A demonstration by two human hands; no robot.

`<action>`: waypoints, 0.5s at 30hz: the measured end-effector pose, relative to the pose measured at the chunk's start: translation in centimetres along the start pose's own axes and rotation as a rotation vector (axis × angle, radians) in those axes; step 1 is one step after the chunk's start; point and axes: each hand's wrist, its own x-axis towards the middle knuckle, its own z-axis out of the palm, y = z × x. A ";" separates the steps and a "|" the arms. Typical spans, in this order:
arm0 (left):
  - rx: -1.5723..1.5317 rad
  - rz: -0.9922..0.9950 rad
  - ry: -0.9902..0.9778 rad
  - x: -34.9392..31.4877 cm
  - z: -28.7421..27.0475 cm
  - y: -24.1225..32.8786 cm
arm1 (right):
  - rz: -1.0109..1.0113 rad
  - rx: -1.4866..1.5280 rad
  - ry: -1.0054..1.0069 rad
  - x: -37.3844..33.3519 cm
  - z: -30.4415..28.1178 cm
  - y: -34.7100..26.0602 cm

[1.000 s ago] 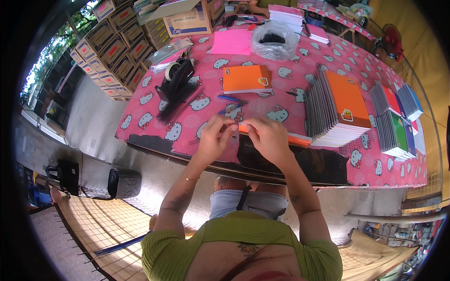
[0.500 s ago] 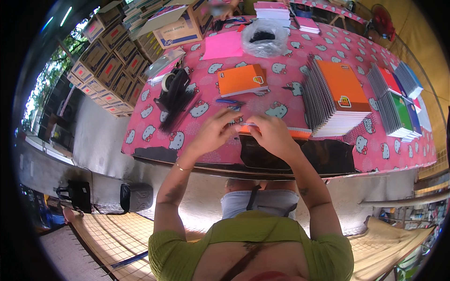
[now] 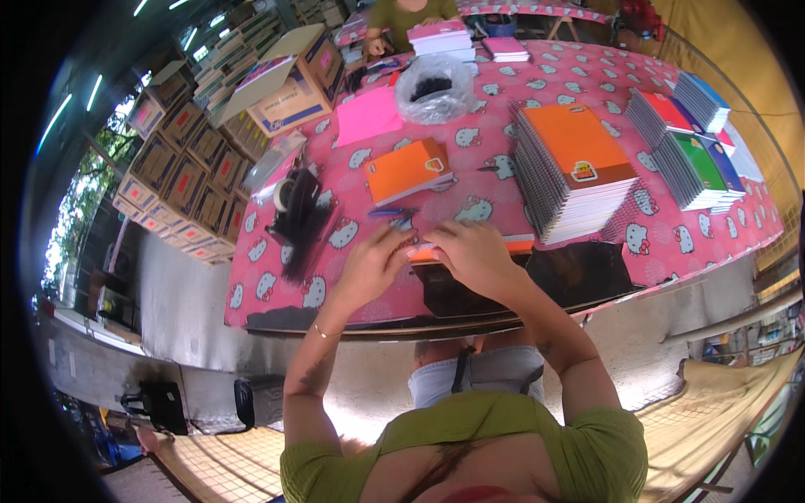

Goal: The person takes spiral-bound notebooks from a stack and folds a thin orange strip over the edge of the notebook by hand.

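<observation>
An orange notebook [image 3: 520, 244] lies at the table's near edge, its spine end between my two hands. My right hand [image 3: 475, 258] comes over it from the right, with thumb and fingers closed on its left end. My left hand [image 3: 375, 261] is just left of that end, fingers bent in and pinched together; what they hold, if anything, is too small to tell. Beyond the hands lie a blue pen [image 3: 394, 212] and another orange notebook [image 3: 407, 173]. On the right stands a tall stack of orange spiral notebooks [image 3: 577, 159].
Left of my hands are a black tape dispenser [image 3: 295, 205] and a bundle of thin black strands [image 3: 312, 251]. Farther off are a clear plastic bag [image 3: 434, 90], a pink sheet [image 3: 369, 116], a carton [image 3: 298, 84] and coloured notebook stacks [image 3: 698, 172]. A co-worker [image 3: 411, 15] is across the table.
The whole view has shifted, bringing more of the far side and a co-worker into sight. My hands stay close together at the notebook's end, with only slight finger movement.
</observation>
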 end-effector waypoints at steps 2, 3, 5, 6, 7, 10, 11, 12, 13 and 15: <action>-0.010 0.016 -0.020 -0.1 0.6 -1.0 | 0.077 0.042 -0.084 -0.3 0.1 0.4; -0.014 0.018 -0.039 0.1 0.7 -0.9 | 0.122 0.071 -0.127 -0.5 0.2 0.6; 0.039 -0.020 -0.078 0.4 1.1 -0.6 | 0.123 0.061 -0.118 -0.7 0.4 1.0; 0.071 -0.043 -0.094 0.4 1.0 -0.1 | 0.118 0.060 -0.113 -0.6 0.5 1.1; 0.188 -0.019 -0.074 0.5 1.2 0.5 | 0.128 0.068 -0.128 -0.6 0.5 1.2; 0.461 -0.079 -0.045 0.0 2.9 1.9 | 0.137 0.070 -0.149 -0.5 0.7 1.4; 0.570 -0.037 0.045 -0.4 3.9 2.0 | 0.131 0.051 -0.138 -0.5 0.9 1.4; 0.671 0.004 0.133 -0.8 5.2 2.3 | 0.132 0.029 -0.133 -0.8 1.0 1.4; 0.775 0.049 0.224 -1.0 5.8 2.5 | 0.122 0.033 -0.118 -0.8 1.0 1.4; 0.677 0.031 0.256 -1.9 5.7 2.4 | 0.103 0.042 -0.090 -0.9 1.0 1.2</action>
